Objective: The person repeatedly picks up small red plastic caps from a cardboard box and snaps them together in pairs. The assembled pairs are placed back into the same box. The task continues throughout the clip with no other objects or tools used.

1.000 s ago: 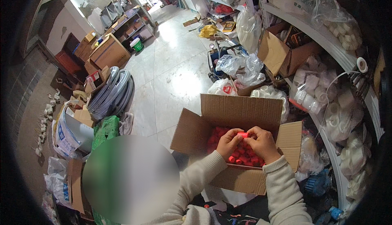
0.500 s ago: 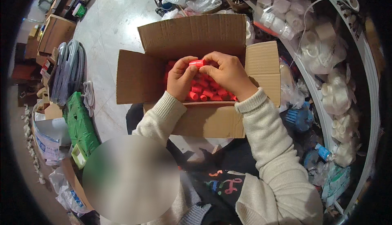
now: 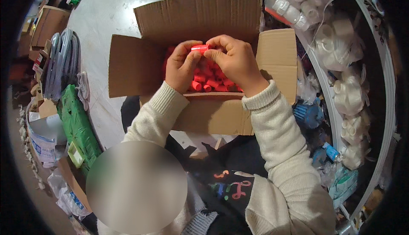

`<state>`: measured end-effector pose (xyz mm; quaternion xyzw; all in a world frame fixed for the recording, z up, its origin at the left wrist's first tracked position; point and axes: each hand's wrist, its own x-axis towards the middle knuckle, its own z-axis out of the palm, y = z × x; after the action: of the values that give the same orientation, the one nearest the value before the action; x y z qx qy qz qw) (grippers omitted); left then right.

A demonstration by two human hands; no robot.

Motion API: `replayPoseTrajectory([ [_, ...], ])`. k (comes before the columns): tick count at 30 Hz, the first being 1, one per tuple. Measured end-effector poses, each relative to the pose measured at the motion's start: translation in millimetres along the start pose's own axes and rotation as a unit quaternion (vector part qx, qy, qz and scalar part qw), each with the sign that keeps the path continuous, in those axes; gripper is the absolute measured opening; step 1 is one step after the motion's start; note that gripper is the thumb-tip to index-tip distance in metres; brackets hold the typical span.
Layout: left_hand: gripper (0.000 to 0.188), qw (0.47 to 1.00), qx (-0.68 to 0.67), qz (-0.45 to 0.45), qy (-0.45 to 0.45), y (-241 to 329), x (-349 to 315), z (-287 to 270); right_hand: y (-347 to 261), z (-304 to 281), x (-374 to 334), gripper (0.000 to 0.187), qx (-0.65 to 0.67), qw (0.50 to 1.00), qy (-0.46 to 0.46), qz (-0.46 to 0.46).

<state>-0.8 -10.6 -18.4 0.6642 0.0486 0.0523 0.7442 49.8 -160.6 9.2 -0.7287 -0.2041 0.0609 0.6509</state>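
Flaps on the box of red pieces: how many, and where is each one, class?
4: the far flap, the left flap, the right flap and the near flap, which the left sleeve partly hides. No others seem hidden.

Held close together, the left hand and right hand both curl into pinches.

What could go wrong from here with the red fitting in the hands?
The glossy red fitting, pinched between the left hand and right hand, might slip. If dropped, it could get lost among the similar loose fittings in the open cardboard box beneath.
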Motion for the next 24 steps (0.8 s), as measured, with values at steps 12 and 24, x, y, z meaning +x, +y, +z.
replayPoseTrajectory([
  [12, 0.024, 0.814, 0.537, 0.206, -0.073, 49, 42, -59, 3, -41, 9, 0.035, 0.122, 0.977, 0.154, 0.079],
  [24, 0.020, 0.547, 0.572, 0.127, -0.598, -69, 32, 55, -16, -24, 24, 0.026, 0.070, 0.978, 0.144, 0.130],
])
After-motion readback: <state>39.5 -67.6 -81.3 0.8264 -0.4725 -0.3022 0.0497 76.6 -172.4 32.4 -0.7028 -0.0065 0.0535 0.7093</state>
